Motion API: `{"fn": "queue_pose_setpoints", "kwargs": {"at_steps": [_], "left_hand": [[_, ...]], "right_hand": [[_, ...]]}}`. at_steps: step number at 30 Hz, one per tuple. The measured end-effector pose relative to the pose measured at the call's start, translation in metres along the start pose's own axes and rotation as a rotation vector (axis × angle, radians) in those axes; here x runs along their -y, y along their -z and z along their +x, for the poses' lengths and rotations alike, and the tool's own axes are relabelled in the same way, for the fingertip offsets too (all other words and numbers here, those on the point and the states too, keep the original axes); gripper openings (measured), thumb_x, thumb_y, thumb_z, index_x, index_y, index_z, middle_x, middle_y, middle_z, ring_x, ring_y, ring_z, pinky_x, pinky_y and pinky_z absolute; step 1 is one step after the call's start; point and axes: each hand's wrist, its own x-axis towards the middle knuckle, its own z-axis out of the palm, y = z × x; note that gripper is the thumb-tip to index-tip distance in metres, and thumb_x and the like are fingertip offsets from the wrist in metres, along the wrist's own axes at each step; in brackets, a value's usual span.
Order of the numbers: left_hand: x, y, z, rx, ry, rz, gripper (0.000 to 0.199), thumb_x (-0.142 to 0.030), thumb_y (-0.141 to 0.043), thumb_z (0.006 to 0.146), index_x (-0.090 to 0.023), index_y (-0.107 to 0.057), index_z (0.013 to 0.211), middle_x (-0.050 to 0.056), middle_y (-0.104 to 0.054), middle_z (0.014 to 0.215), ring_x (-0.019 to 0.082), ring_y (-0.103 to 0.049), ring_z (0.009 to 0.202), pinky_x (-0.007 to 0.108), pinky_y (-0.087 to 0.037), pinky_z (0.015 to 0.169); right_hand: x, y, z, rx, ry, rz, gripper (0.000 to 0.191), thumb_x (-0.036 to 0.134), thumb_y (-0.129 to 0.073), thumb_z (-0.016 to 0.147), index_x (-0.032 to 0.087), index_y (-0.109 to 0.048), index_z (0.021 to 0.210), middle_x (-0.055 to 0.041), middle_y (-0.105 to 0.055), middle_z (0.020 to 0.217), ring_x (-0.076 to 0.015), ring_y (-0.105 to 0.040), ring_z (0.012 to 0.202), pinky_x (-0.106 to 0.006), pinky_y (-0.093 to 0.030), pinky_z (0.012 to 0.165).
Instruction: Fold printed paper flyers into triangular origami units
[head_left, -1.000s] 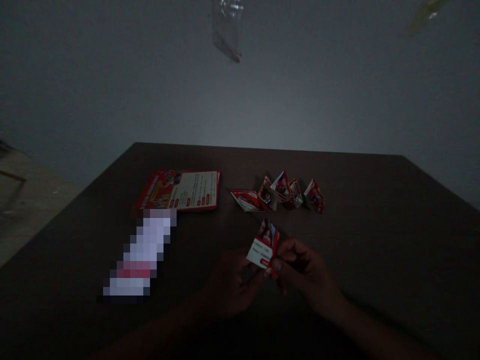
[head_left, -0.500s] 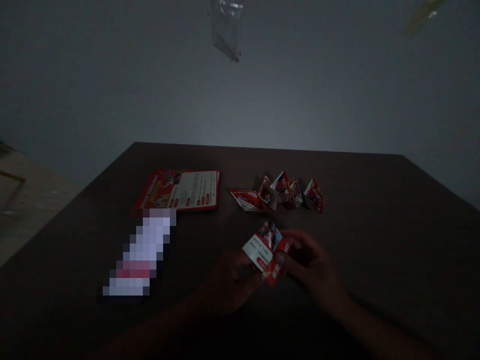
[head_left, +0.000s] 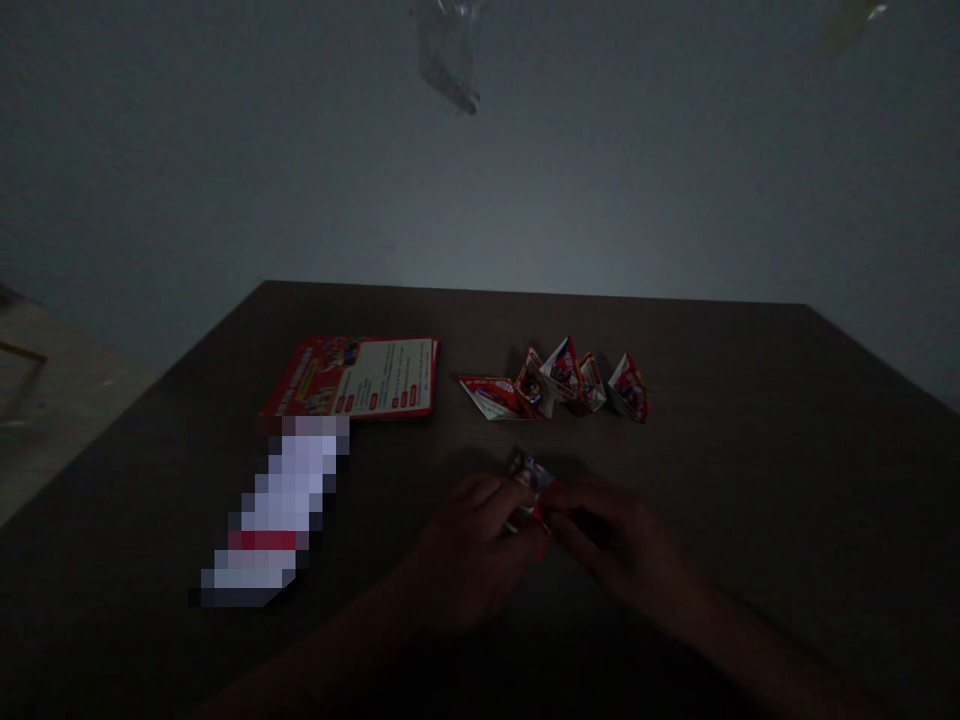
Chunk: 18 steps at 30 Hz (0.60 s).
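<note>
From where I stand, the light is dim, but I can make out both bare hands meeting over the near middle of the bench (head_left: 720, 400). Between them is a small printed paper (head_left: 531, 475), red and white with a photo on it, mostly covered by fingers. The left hand (head_left: 469, 560) has its grip pressed over the near-left part, and the right hand (head_left: 637, 555) pinches the right edge between thumb and fingers. Just beyond, a row of folded paper pieces (head_left: 562, 370) stands in peaks, about five by my count; they look shaped and set aside, the rightmost a little apart from the others. The one in hand looks partly worked, though its exact folds are hidden. To the left lies a stack of printed sheets (head_left: 390, 380), flat and seemingly unfolded, so I'd judge that some paper is shaped and plenty isn't. A pixelated pale object (head_left: 292, 500) lies just nearer than the stack.
</note>
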Motion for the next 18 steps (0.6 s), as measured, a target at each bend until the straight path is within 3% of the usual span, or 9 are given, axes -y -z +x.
{"fn": "queue_pose_setpoints", "kwargs": {"at_steps": [6, 13, 18], "left_hand": [[0.0038, -0.0020, 0.0003, 0.042, 0.056, 0.001, 0.018, -0.018, -0.051, 0.089, -0.018, -0.061, 0.104, 0.006, -0.061, 0.107, 0.021, -0.054, 0.097, 0.035, -0.045, 0.082], [0.0032, -0.0041, -0.0002, 0.030, 0.012, 0.030, 0.021, -0.020, -0.047, 0.092, -0.017, -0.059, 0.109, 0.006, -0.062, 0.109, 0.021, -0.055, 0.099, 0.035, -0.046, 0.083], [0.0060, -0.0013, -0.0013, 0.059, 0.054, 0.128, 0.021, -0.016, -0.048, 0.091, -0.017, -0.060, 0.108, 0.006, -0.062, 0.109, 0.021, -0.055, 0.095, 0.034, -0.047, 0.078]], "right_hand": [[-0.0031, 0.0078, -0.0041, -0.013, 0.204, -0.356, 0.035, 0.013, -0.061, 0.079, 0.021, -0.060, 0.113, -0.0117, -0.052, 0.125, -0.0251, -0.049, 0.114, -0.041, -0.044, 0.093], [0.0008, 0.0073, 0.0022, 0.085, 0.307, -0.433, 0.034, 0.015, -0.060, 0.082, 0.023, -0.060, 0.115, -0.0087, -0.061, 0.111, -0.0244, -0.054, 0.102, -0.043, -0.045, 0.087], [-0.0016, 0.0084, 0.0043, 0.100, 0.321, -0.526, 0.025, 0.016, -0.053, 0.088, 0.024, -0.063, 0.110, -0.0074, -0.063, 0.104, -0.0229, -0.055, 0.095, -0.041, -0.046, 0.082]]}}
